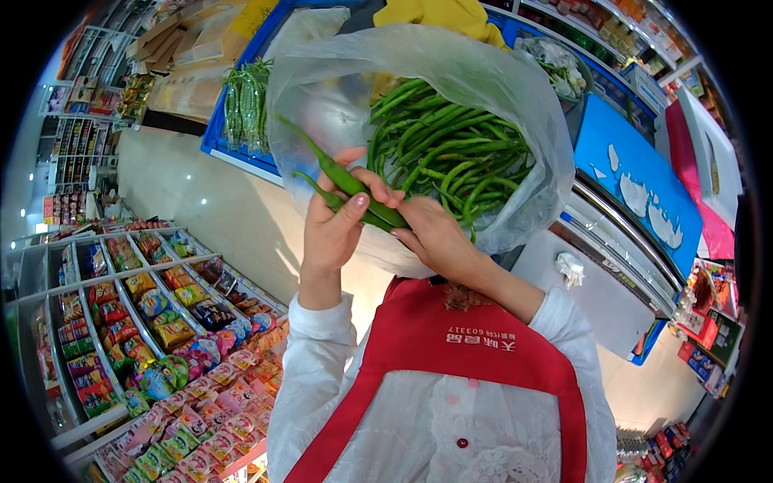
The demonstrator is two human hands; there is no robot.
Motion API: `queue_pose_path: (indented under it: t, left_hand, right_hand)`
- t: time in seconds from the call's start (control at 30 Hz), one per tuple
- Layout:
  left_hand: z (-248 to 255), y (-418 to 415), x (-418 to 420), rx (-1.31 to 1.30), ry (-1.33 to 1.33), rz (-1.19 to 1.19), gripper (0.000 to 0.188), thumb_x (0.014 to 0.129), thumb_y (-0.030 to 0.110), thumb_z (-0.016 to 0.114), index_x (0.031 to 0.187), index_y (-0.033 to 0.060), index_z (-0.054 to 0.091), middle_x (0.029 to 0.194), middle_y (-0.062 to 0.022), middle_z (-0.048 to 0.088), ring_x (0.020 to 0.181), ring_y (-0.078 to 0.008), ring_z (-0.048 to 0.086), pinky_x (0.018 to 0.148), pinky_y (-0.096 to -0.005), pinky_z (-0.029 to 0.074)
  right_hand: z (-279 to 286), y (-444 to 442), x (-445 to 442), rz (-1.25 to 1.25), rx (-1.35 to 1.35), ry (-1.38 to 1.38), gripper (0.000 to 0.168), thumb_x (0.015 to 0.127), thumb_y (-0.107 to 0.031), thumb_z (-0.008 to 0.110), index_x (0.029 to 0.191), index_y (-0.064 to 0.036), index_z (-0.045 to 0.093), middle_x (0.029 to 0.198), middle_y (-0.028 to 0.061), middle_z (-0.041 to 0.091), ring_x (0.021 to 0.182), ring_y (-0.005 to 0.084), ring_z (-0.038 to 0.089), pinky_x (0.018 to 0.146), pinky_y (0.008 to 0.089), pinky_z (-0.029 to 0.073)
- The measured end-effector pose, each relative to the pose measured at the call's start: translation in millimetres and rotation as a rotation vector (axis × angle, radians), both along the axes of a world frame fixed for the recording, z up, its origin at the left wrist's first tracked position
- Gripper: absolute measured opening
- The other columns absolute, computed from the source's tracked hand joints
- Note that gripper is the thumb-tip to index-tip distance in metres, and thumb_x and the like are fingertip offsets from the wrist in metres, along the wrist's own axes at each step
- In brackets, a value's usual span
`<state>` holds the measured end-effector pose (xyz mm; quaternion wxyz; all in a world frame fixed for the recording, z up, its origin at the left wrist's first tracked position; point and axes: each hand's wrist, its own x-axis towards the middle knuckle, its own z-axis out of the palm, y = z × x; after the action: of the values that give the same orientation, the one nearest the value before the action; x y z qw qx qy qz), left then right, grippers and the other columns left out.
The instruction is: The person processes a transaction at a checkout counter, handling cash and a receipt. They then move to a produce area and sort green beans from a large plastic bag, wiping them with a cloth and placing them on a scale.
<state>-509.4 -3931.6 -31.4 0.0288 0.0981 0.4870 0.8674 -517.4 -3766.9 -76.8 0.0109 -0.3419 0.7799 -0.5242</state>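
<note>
My left hand [338,220] holds a few long green chili peppers [341,176], their stems pointing up and to the left. At the peppers' lower ends, the fingers of my right hand [438,232] close around them and meet the fingers of my left. Just beyond both hands, a large clear plastic bag [531,96] gapes wide. Inside it lies a heap of slender green peppers [447,145]. Part of the heap and the bag's near rim are hidden behind my hands.
Bundled green vegetables in clear wrap [247,111] lie in a blue-edged bin left of the bag. To the right are a blue panel [640,175] with torn white patches and a crumpled white tissue [569,268]. Snack racks [157,308] fill the lower left. Yellow cloth [444,18] lies behind the bag.
</note>
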Motion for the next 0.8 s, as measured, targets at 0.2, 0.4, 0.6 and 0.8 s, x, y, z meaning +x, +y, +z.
queue_pose_path:
  t: [0.2, 0.4, 0.6, 0.8]
  left_hand:
    - [4, -5, -5, -0.028, -0.066, 0.040, 0.039, 0.089, 0.011, 0.050, 0.126, 0.0024, 0.037, 0.090, -0.0093, 0.053, 0.093, -0.0242, 0.055, 0.089, -0.0435, 0.044]
    - [-16, -1, -10, 0.077, -0.122, 0.082, 0.024, 0.091, 0.011, 0.048, 0.113, 0.0009, 0.046, 0.085, -0.0072, 0.053, 0.085, -0.0209, 0.055, 0.086, -0.0384, 0.045]
    - [-31, 6, -10, 0.213, -0.178, 0.187, 0.016, 0.091, 0.010, 0.048, 0.105, 0.0028, 0.049, 0.080, -0.0069, 0.051, 0.080, -0.0199, 0.053, 0.085, -0.0405, 0.045]
    - [-64, -2, -15, 0.101, 0.040, 0.198, 0.020, 0.089, 0.018, 0.052, 0.105, 0.0055, 0.050, 0.063, -0.0023, 0.042, 0.069, -0.0188, 0.049, 0.079, -0.0394, 0.046]
  right_hand:
    - [-8, 8, 5, 0.036, 0.130, -0.123, 0.037, 0.082, -0.008, 0.056, 0.117, -0.001, 0.046, 0.102, 0.0194, 0.057, 0.095, 0.0374, 0.054, 0.081, 0.0416, 0.043]
    - [-4, 5, 4, 0.030, 0.062, -0.206, 0.044, 0.080, -0.007, 0.058, 0.119, 0.003, 0.040, 0.105, 0.0236, 0.054, 0.096, 0.0399, 0.054, 0.082, 0.0419, 0.043]
    - [-10, -13, 1, 0.039, 0.107, -0.295, 0.035, 0.080, -0.008, 0.060, 0.103, 0.004, 0.036, 0.100, 0.0272, 0.050, 0.093, 0.0439, 0.052, 0.075, 0.0457, 0.042]
    - [-20, -21, -3, 0.183, 0.164, -0.485, 0.035, 0.081, -0.010, 0.061, 0.102, 0.005, 0.037, 0.096, 0.0271, 0.051, 0.091, 0.0431, 0.053, 0.075, 0.0453, 0.042]
